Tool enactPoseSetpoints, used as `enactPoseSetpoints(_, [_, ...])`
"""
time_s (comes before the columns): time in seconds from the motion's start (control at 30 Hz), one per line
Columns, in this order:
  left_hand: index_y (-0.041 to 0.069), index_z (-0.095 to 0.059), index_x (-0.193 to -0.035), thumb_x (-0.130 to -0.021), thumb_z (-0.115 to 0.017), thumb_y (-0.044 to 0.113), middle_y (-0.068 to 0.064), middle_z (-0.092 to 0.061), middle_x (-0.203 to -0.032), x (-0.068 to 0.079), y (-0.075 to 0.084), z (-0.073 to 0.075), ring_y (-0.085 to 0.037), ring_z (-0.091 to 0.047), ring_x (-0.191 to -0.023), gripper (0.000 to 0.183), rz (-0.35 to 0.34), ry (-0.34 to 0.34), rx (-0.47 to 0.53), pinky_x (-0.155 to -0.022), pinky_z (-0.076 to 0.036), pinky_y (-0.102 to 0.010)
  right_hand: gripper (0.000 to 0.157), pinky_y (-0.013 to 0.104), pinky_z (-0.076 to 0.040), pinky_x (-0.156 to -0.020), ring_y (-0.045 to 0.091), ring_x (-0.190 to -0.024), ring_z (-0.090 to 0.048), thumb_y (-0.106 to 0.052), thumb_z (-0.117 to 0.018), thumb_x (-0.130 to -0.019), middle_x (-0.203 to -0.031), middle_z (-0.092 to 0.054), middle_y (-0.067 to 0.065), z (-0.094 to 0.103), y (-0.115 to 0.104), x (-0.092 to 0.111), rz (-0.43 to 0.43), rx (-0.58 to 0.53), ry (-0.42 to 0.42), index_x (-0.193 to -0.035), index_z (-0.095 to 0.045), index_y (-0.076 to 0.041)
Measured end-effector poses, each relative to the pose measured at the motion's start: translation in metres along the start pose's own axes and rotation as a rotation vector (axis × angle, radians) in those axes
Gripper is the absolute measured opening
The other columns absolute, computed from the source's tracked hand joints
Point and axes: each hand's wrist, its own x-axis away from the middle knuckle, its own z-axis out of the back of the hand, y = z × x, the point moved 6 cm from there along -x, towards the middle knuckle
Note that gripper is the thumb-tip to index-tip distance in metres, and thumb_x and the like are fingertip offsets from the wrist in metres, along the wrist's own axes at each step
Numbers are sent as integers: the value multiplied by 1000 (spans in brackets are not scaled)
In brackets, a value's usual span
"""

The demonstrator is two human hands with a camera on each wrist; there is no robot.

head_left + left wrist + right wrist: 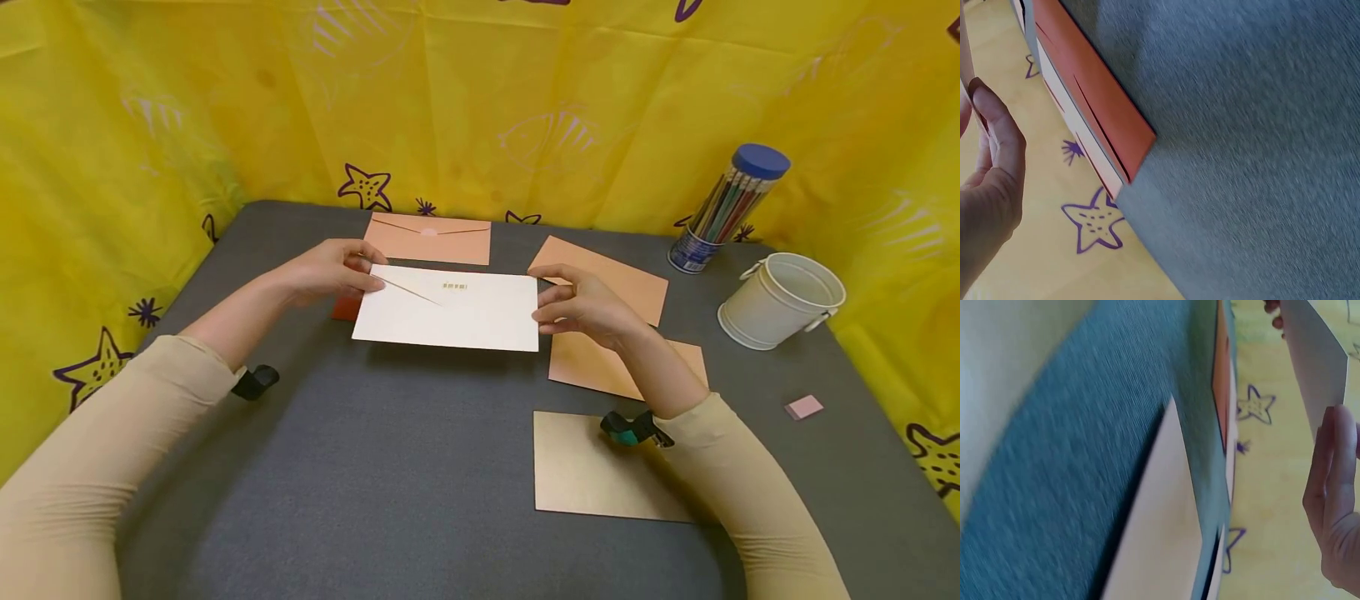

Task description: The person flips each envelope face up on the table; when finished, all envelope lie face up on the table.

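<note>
Both hands hold up a white envelope (450,321) above the table, its near edge hanging clear over a shadow. Small gold print sits near its top, and a thin slanting line runs inward from the left. My left hand (326,271) pinches the left end between thumb and fingers. At the opposite end, my right hand (585,308) grips the edge with thumb and fingers. In the right wrist view the right fingers (1329,469) meet the edge of the envelope (1319,359). Partly hidden behind it lies a red envelope (345,309), plainer in the left wrist view (1107,106).
A pink envelope (431,242) lies at the back. On the right are a peach envelope (611,275), an orange-tan one (588,362) and a gold one (592,471). A blue-lidded tub of pencils (723,208), a white bucket (772,304) and a pink eraser (805,407) stand farther right.
</note>
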Motion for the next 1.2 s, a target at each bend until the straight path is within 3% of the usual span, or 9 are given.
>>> enactPoseSetpoints(0.23, [-5, -51, -126, -93, -68, 16, 0, -57, -94, 4, -15, 10, -12, -61, -82, 43, 52, -47, -50, -79, -57, -26, 67, 33, -62, -80, 16, -81, -69, 5, -64, -89, -106, -60, 10, -23, 2, 0, -26, -48, -73, -149, -37, -8])
enactPoseSetpoints(0.57, [-3, -59, -112, -90, -70, 10, 1, -63, -83, 13, -41, 10, -7, -67, -71, 28, 274, -225, -11, -73, -61, -24, 66, 28, -60, -87, 16, -96, -67, 2, -54, -96, -133, -47, 20, -50, 10, 5, -97, -161, -201, -155, -23, -2])
enactPoseSetpoints(0.7, [-2, -60, -110, -90, -70, 7, 1, -63, -82, 16, -49, 9, -7, -67, -71, 24, 319, -273, -12, -71, -60, -21, 63, 29, -59, -91, 18, -104, -65, -3, -51, -99, -146, -41, 23, -61, 14, 5, -130, -147, -236, -155, -22, -1])
enactPoseSetpoints(0.87, [-3, -60, -110, -88, -71, 5, 0, -63, -85, 18, -55, 8, -8, -67, -72, 27, 326, -276, -40, -71, -60, -21, 63, 32, -56, -99, 20, -109, -61, -7, -50, -100, -156, -31, 22, -71, 20, 4, -160, -132, -286, -155, -20, 0])
enactPoseSetpoints(1.2, [2, -66, -92, -83, -76, 3, 2, -65, -76, 19, -62, 7, -7, -67, -68, 13, 344, -211, -40, -70, -60, -22, 60, 29, -57, -95, 17, -102, -63, -8, -51, -100, -153, -34, 24, -81, 28, 1, -198, -112, -296, -153, -24, 3])
